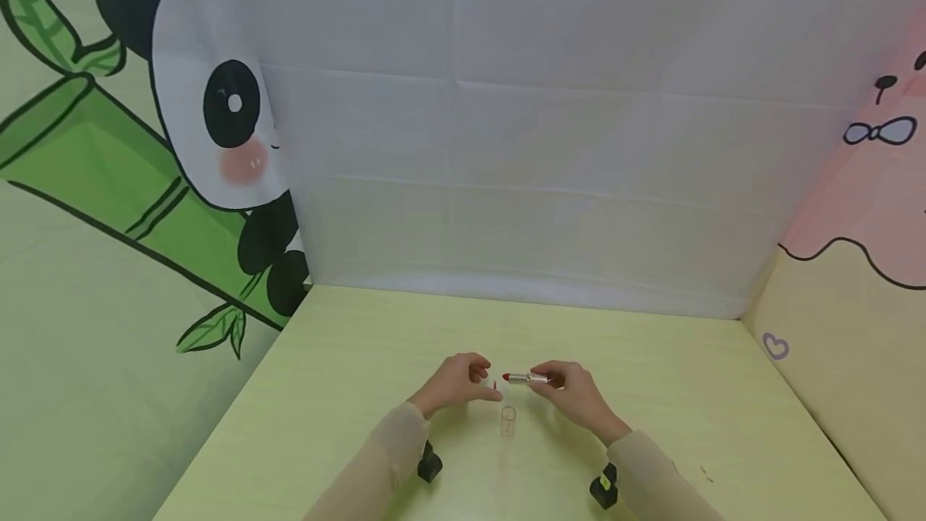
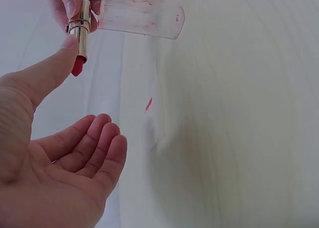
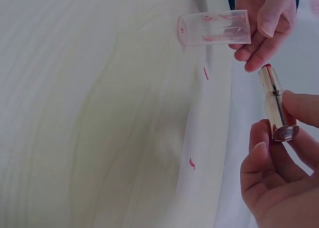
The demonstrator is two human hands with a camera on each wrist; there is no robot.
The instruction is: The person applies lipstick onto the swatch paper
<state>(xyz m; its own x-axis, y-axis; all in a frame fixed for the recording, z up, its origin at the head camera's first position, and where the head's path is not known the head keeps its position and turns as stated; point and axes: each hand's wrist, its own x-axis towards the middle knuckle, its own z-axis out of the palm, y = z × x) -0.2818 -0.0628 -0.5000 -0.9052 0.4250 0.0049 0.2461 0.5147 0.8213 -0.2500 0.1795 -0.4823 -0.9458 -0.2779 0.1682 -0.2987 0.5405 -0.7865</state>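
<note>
My right hand [image 1: 575, 396] pinches a gold lipstick [image 1: 526, 379] between thumb and fingers. Its red tip [image 2: 78, 66] is exposed and points toward the left hand. My left hand [image 1: 459, 383] holds nothing; its thumb is spread from the other fingers, which are lightly bent, just left of the lipstick tip. A clear cap [image 1: 508, 421] stands on the table between the hands, nearer the body. Red smears [image 3: 227, 29] mark the cap's wall. In the right wrist view, the lipstick's gold base [image 3: 285, 133] shows below the fingertips.
Small red marks [image 3: 192, 164] show on the pale surface beyond the cap. Pale wood-grain table [image 1: 347, 360] spreads around the hands. A white sheet [image 1: 550, 183] hangs at the back, with printed panels at both sides. Thin brownish bits [image 1: 706, 474] lie by the right sleeve.
</note>
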